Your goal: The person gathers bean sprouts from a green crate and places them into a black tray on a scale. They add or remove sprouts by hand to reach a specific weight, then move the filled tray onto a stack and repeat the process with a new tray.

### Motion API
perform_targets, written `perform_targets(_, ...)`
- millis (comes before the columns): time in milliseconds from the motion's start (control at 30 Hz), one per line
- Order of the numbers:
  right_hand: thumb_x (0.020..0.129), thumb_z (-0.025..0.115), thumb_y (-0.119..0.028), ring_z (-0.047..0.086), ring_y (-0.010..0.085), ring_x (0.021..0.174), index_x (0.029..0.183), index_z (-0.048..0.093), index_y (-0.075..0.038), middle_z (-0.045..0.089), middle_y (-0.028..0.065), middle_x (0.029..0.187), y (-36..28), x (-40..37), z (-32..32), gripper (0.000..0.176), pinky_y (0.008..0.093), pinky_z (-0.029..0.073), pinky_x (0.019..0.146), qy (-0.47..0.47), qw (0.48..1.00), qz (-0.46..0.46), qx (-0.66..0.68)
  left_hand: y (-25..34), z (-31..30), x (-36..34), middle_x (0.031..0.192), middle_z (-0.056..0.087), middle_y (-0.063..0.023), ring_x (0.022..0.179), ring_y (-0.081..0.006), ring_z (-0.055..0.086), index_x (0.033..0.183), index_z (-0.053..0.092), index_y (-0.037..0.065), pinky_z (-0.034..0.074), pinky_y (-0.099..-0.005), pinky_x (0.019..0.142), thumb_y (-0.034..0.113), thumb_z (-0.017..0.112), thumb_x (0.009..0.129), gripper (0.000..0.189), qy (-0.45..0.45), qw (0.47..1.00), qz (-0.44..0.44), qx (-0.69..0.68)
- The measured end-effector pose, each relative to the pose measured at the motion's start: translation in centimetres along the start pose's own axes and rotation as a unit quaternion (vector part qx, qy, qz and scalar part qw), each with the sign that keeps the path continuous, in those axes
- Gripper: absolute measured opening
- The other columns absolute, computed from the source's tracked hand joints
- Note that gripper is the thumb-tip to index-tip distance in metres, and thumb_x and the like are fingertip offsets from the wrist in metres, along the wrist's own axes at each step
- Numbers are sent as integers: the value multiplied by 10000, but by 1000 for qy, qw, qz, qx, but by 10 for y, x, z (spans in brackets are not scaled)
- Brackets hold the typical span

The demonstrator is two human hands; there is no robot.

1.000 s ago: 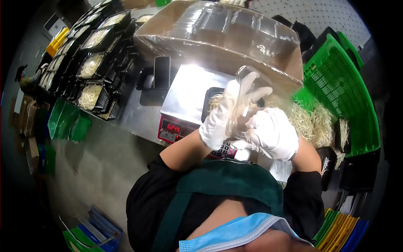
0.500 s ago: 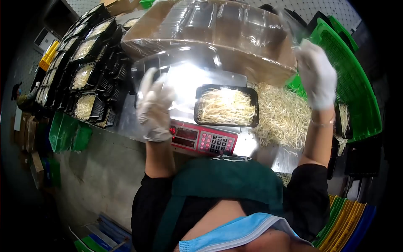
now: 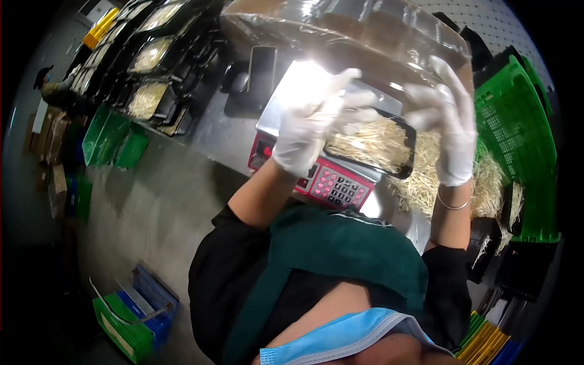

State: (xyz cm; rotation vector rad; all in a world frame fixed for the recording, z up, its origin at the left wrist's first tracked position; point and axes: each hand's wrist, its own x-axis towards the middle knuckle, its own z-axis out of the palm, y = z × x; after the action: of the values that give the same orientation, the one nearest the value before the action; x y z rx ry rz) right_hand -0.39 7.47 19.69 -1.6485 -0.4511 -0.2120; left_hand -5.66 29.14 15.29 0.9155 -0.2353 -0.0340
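A black tray of bean sprouts (image 3: 372, 146) rests on the red digital scale (image 3: 340, 185). My left hand (image 3: 313, 125), in a white glove, reaches over the tray's left end with its fingers stretched out and apart. At the tray's upper right corner, my gloved right hand (image 3: 451, 131) is raised with spread fingers. Neither hand holds anything that shows. Loose bean sprouts (image 3: 420, 191) lie heaped on the table right of the scale, partly behind my right hand.
Behind the scale stands a plastic-lined cardboard box (image 3: 365, 39). A phone (image 3: 262, 68) lies to the left of it. Stacked sprout trays (image 3: 149, 100) crowd the left side, and a green basket (image 3: 517, 146) is on the right. Farther off at left is another person (image 3: 58, 91).
My left hand has moved right, over the tray. My right hand has come down toward the tray's right end, its fingers now spread. The whole view has turned and shifted.
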Motion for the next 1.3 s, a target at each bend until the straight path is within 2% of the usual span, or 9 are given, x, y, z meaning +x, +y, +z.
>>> perform_targets(33, 965, 515, -263, 624, 97, 531, 1344, 432, -2, 692, 99, 830, 3, -4, -7, 468, 175, 503, 508, 16, 998, 54, 18, 1, -5, 6, 1169, 603, -187, 1042, -279, 622, 1431, 259, -35, 493, -323, 897, 139, 607, 910, 651, -38, 997, 25, 55)
perform_targets(167, 925, 581, -174, 595, 67, 486, 1258, 506, 38, 659, 104, 750, 22, -35, 1, 403, 166, 435, 370, 4, 985, 108, 136, 22, -26, -1, 1071, 644, -174, 985, -219, 643, 1427, 233, -66, 495, -305, 882, 34, 603, 883, 666, -30, 991, 67, 108)
perform_targets(233, 929, 566, -154, 596, 70, 499, 1238, 520, 36, 656, 94, 781, 33, -52, 11, 366, 166, 439, 379, 68, 980, 135, 129, 20, -27, 4, 1170, 560, -230, 930, -222, 652, 1424, 154, -24, 553, -342, 816, -82, 592, 816, 752, -114, 915, -128, 364)
perform_targets(367, 916, 566, -111, 542, 41, 511, 1180, 595, 0, 653, 57, 858, 56, -62, -7, 288, 154, 416, 402, 110, 977, 168, 70, -18, -43, 12, 1120, 606, -182, 921, -214, 644, 1207, 529, -29, 538, -314, 801, -89, 577, 834, 382, -73, 958, -34, 276)
perform_targets(433, 879, 598, -84, 490, 36, 583, 1086, 674, -14, 644, 15, 810, 77, -51, -10, 231, 175, 386, 517, 142, 987, 51, -65, -42, -33, 20, 1152, 608, -163, 981, -244, 621, 1104, 622, -17, 498, -348, 851, 115, 570, 904, 245, -40, 940, 64, 333)
perform_targets(500, 849, 628, -85, 479, 59, 610, 949, 704, 6, 628, 6, 750, 101, -31, -12, 154, 218, 398, 569, 112, 990, 35, -79, -58, -39, 39, 1176, 610, -135, 1076, -281, 569, 1124, 640, 44, 424, -386, 937, 355, 513, 929, 389, 117, 752, -4, 649)
perform_targets(533, 839, 637, -91, 487, 71, 616, 904, 696, 17, 628, 14, 743, 114, -22, -18, 139, 228, 406, 581, 63, 991, 63, -103, -62, -41, 53, 1178, 610, -122, 1126, -294, 526, 1139, 650, 119, 359, -399, 992, 464, 471, 913, 449, 127, 750, -102, 641)
perform_targets(900, 876, 665, -217, 529, 58, 728, 919, 682, -17, 624, -21, 807, 138, -36, -19, 205, 217, 436, 670, 75, 954, 289, 19, -70, -44, 55, 1171, 624, -102, 1081, -230, 558, 1109, 660, 66, 409, -345, 938, 292, 612, 860, 339, 192, 811, -146, 533)
perform_targets(1300, 881, 650, -231, 499, 48, 678, 863, 673, -22, 596, -26, 748, 145, -31, -16, 211, 219, 425, 627, 65, 959, 277, -7, -90, -88, 64, 1062, 617, -102, 942, -196, 596, 1169, 571, -9, 489, -298, 845, 4, 650, 754, 422, 178, 969, -83, 153)
